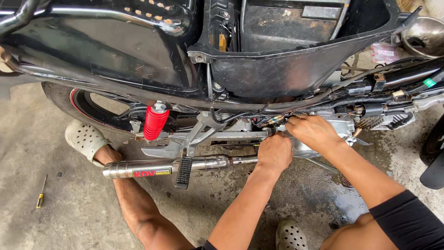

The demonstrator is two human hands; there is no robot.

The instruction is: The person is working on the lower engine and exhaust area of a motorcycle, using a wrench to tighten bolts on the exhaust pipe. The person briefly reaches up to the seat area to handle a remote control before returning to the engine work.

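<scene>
A black motorcycle (138,51) with its seat off stands in front of me, side on. Both my hands work at the frame near the engine, just behind a bundle of wires (273,120). My left hand (274,153) is curled into a fist against the metal there; whether it grips a tool is hidden. My right hand (312,130) lies just above and to the right, its fingers pinched on a small part at the wires. A red shock spring (155,122) and a chrome exhaust pipe (152,167) sit to the left of my hands.
A yellow-handled screwdriver (41,192) lies on the concrete floor at the left. A wet oil patch (344,199) spreads under the engine. My feet in pale perforated clogs (85,139) rest beside the rear wheel (92,109). A black footpeg (183,172) sticks out over the exhaust.
</scene>
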